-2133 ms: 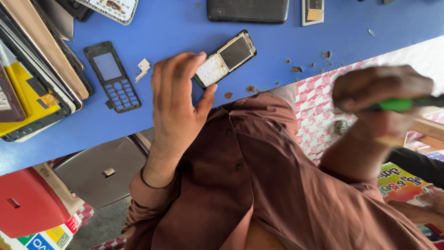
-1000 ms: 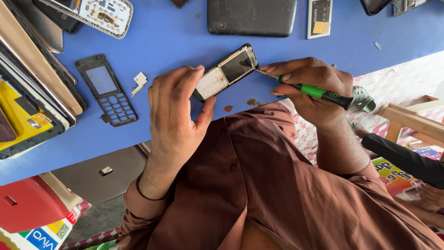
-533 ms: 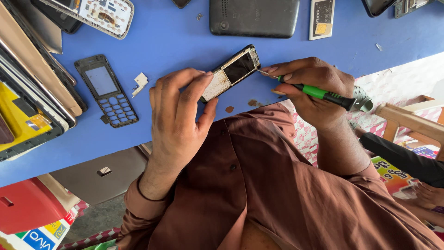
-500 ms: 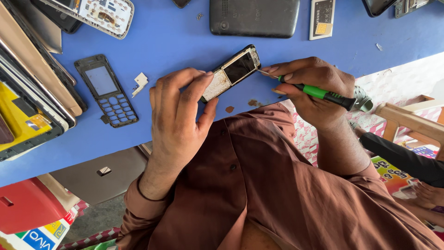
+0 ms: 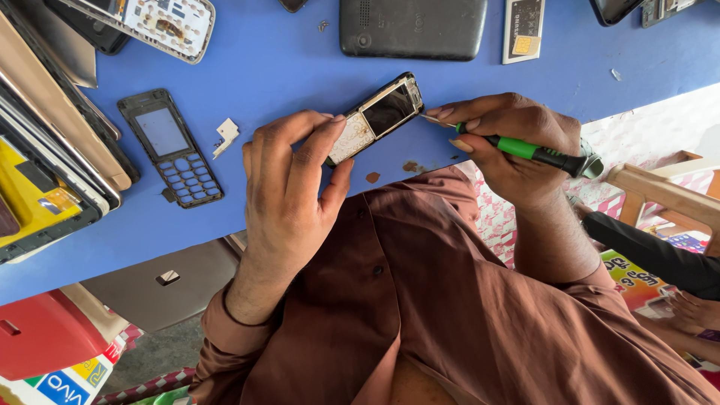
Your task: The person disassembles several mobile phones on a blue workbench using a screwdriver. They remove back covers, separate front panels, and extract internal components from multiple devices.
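Note:
My left hand (image 5: 289,180) grips a small opened phone body (image 5: 375,116) by its lower end, holding it tilted over the blue table (image 5: 285,60). Its dark screen and bare white keypad board face up. My right hand (image 5: 506,146) holds a green-and-black screwdriver (image 5: 525,150), and the metal tip touches the phone's upper right edge beside the screen. Both arms come out of brown sleeves at the bottom of the view.
A black keypad front cover (image 5: 172,146) and a small white plastic chip (image 5: 225,135) lie left of my left hand. A dark phone back (image 5: 412,28), a flat battery (image 5: 523,28) and another opened phone (image 5: 161,22) lie along the far side. Stacked devices (image 5: 45,172) fill the left edge.
My right hand came in from the right with the screwdriver and set its tip against the phone's edge. My left hand keeps the phone in nearly the same place.

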